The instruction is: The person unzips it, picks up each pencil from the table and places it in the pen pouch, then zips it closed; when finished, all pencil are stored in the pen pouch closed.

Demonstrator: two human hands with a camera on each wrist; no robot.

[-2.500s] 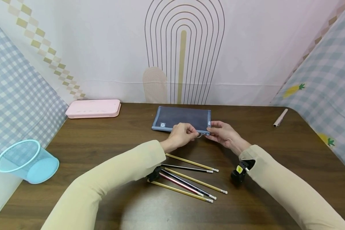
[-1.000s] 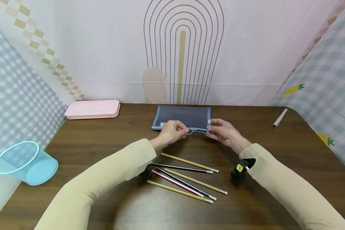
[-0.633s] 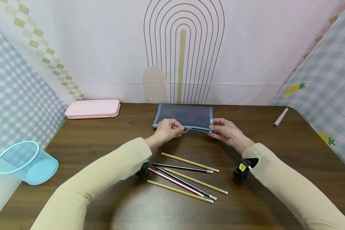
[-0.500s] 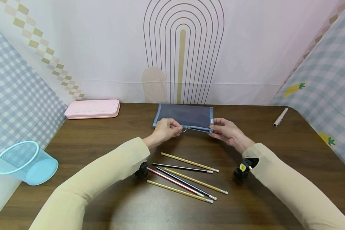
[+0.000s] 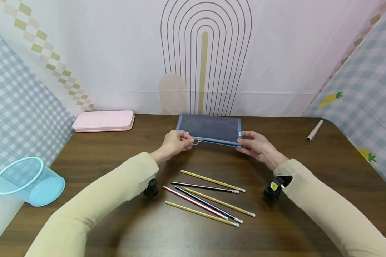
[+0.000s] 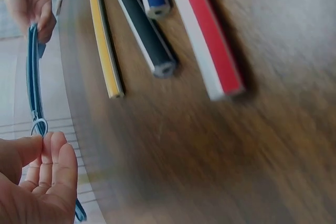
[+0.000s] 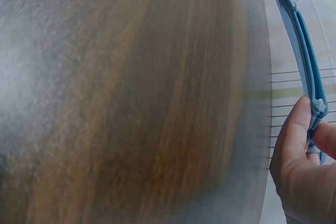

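A dark blue zipper pouch [image 5: 209, 127] with lighter blue edging lies toward the back of the table, its zipper side facing me and slightly raised. My left hand [image 5: 174, 143] pinches the ring [image 6: 39, 126] of the zipper pull between thumb and fingers, near the pouch's left front corner. From the ring to the right end, the zipper [image 7: 304, 51] is parted. My right hand [image 5: 258, 148] grips the pouch's right front corner, thumb on one side and fingers on the other.
Several pencils [image 5: 209, 180] in yellow, black, blue and red-white lie fanned out before the hands. A pink case [image 5: 103, 121] rests at the back left, a blue mesh cup [image 5: 46, 187] at the left edge, and a pale pink pen [image 5: 314, 130] at the back right.
My left hand has drawn the zipper pull leftward along the pouch's front edge, parting the zipper. My right hand keeps its grip, and the pouch has risen and shifted slightly right.
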